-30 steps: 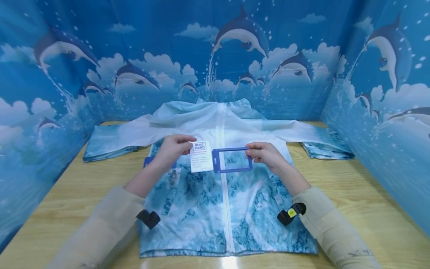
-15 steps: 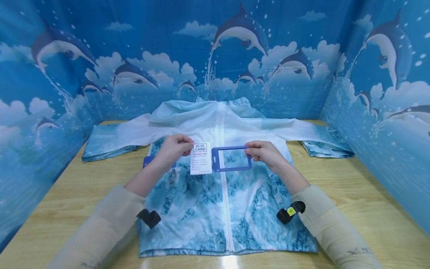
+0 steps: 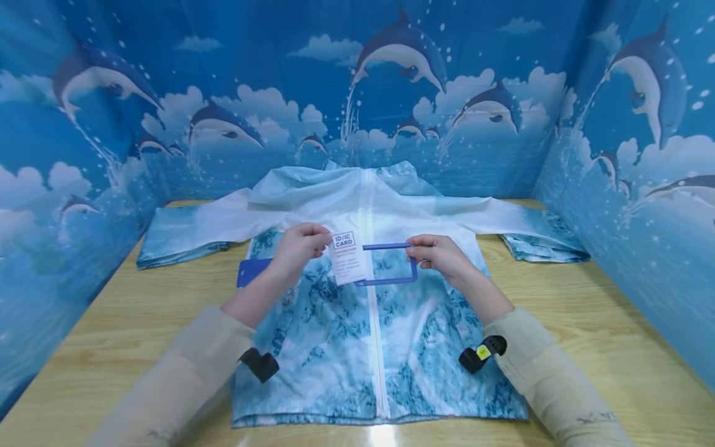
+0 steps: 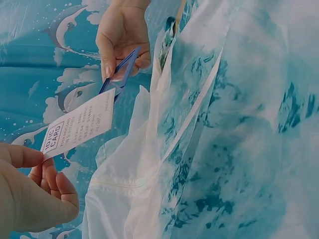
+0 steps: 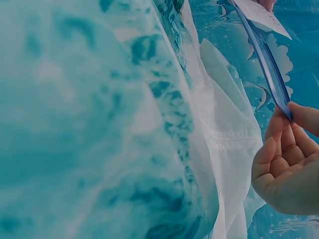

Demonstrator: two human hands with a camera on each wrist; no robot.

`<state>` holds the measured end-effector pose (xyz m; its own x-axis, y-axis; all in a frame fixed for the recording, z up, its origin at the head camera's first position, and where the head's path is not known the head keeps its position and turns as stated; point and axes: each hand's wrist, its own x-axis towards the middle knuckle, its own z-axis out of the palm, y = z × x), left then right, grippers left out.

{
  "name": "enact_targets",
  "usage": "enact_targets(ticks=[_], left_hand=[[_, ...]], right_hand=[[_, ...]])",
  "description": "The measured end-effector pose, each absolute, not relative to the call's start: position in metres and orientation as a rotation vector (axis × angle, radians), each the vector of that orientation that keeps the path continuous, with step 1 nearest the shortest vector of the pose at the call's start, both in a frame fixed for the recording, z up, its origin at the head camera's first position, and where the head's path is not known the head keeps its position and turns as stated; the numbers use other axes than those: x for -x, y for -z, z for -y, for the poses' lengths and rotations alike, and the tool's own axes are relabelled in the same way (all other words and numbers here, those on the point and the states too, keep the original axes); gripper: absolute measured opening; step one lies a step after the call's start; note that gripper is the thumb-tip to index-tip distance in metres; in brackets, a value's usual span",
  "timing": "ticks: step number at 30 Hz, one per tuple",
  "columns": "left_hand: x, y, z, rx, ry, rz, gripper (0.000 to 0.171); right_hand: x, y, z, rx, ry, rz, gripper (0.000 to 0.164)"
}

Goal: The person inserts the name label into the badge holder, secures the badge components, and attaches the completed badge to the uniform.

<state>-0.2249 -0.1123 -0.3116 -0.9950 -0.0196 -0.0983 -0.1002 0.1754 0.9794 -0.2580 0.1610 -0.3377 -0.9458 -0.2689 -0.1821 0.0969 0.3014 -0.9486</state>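
wears a pale beige sleeve (image 3: 184, 369) at lower left of the frame, with a black band (image 3: 260, 364) near the cuff; at lower right, wears a matching sleeve (image 3: 553, 375) with dark marks (image 3: 596, 417), plus a black strap (image 3: 472, 360) bearing a yellow patch (image 3: 483, 352).

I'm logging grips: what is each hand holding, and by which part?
Left hand: white card, pinched at its upper left corner. Right hand: blue frame, pinched at the end away from the card.
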Motion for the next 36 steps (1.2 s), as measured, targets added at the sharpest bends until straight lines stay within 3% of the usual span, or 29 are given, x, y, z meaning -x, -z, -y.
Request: enact_targets(ticks=[36], left_hand=[[0.214,0.33,0.103,0.067,-2.022,-2.499,0.016]], right_hand=[[0.258,0.337,-0.156,0.163,1.693,-2.268,0.032]])
